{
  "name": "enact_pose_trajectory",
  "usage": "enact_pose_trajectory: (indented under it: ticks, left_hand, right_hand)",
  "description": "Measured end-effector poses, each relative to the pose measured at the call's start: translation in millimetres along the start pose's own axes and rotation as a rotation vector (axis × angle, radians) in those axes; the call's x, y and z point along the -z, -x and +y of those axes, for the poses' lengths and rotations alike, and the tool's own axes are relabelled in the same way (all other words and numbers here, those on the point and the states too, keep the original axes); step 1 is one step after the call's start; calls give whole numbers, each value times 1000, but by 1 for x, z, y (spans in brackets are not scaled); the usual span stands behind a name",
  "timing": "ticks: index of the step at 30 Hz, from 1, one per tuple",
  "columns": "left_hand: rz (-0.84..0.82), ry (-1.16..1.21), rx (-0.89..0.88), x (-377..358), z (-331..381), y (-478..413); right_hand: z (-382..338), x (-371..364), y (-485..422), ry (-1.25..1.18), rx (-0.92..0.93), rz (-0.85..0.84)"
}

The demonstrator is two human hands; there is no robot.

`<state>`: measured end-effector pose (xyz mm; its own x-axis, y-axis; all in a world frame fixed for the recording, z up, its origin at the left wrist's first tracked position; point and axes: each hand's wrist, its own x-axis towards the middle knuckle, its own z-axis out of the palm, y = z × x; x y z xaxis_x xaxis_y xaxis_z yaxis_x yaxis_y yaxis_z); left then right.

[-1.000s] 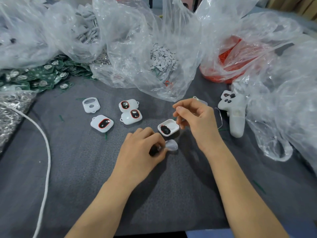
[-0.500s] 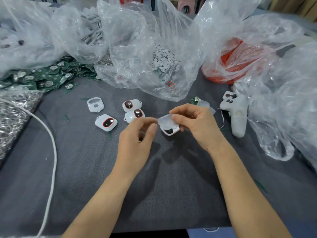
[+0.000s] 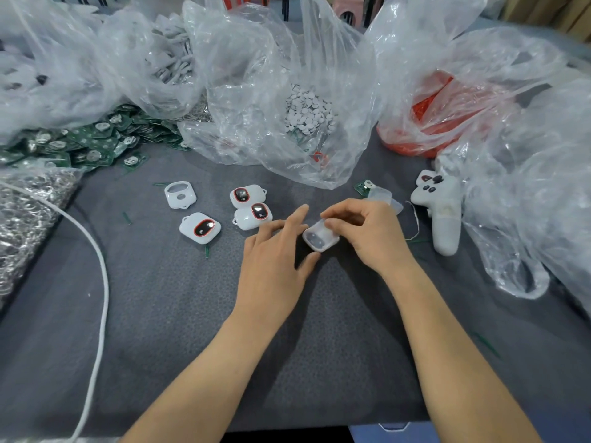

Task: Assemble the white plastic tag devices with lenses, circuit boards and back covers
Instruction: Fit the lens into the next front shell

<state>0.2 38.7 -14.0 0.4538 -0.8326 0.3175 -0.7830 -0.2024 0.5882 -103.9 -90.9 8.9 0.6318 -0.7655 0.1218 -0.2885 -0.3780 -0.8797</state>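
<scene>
Crumpled clear plastic bags ring the far side of my dark grey felt-covered bench [image 3: 192, 314]. The centre bag [image 3: 256, 75] holds small white round discs [image 3: 307, 113]. The right-hand bag [image 3: 479, 75] holds red-orange parts [image 3: 425, 110], and the left-hand bag [image 3: 128, 59] holds white plastic pieces [image 3: 172, 65]. Green circuit boards [image 3: 80, 142] spill in a heap below it, beside a bag of silvery metal rings [image 3: 25, 212]. A pink plastic stool [image 3: 347, 9] stands beyond the bench.

A white cord [image 3: 100, 276] curves down the left, and a white gamepad-shaped casing [image 3: 444, 212] lies at right. Three finished white tags with red-ringed dark lenses [image 3: 200, 228] and one empty white shell with a cut-out window [image 3: 179, 195] lie left of my hands.

My right hand [image 3: 367, 235] pinches the white square tag housing [image 3: 320, 238] at mid-bench, fingers curled over its top edge. My left hand [image 3: 275, 251] is spread open, fingers straight, thumb at the housing's near corner.
</scene>
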Motion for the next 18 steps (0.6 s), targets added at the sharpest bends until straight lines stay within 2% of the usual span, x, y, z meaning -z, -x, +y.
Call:
enact_pose_trajectory:
  ticks: [9, 14, 18]
  left_hand:
    - [16, -31, -28, 2, 2, 1]
    - [8, -47, -18, 3, 5, 1]
    - [-2, -35, -5, 5, 5, 1]
  right_hand:
    - [-4, -5, 3, 44, 13, 15]
    - [-4, -9, 3, 203, 47, 66]
    - [-1, -8, 1, 210, -13, 64]
